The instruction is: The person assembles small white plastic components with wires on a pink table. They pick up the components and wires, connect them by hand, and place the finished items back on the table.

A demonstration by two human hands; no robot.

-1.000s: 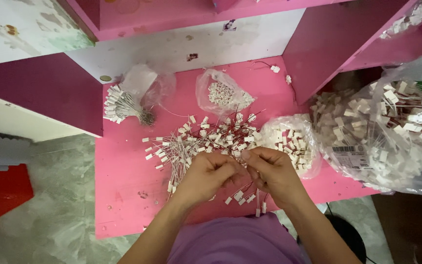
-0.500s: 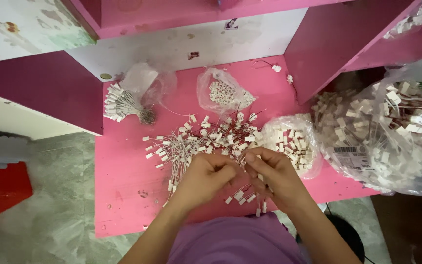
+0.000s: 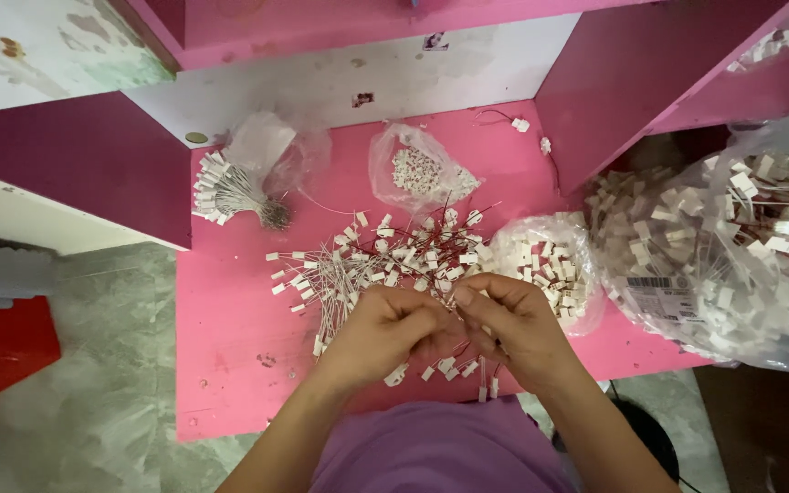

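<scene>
Left hand [image 3: 381,333]: fingers pinched on small white plug pieces with thin wires [image 3: 440,365].
Right hand [image 3: 518,324]: pinched on the same bit.
Done: one tied white bundle [image 3: 230,192].
Left: big loose pile [image 3: 385,260] on the pink table [image 3: 230,347].

Table [image 3: 230,365]: matt pink painted board, scuffed. Connector pile [image 3: 385,260]: small white plastic housings on thin red and pale wires. Bags [image 3: 732,265]: clear, glossy, crinkled plastic film. Floor [image 3: 93,429]: grey, mottled, stone-like. Garment [image 3: 440,452]: matt purple cloth.
</scene>
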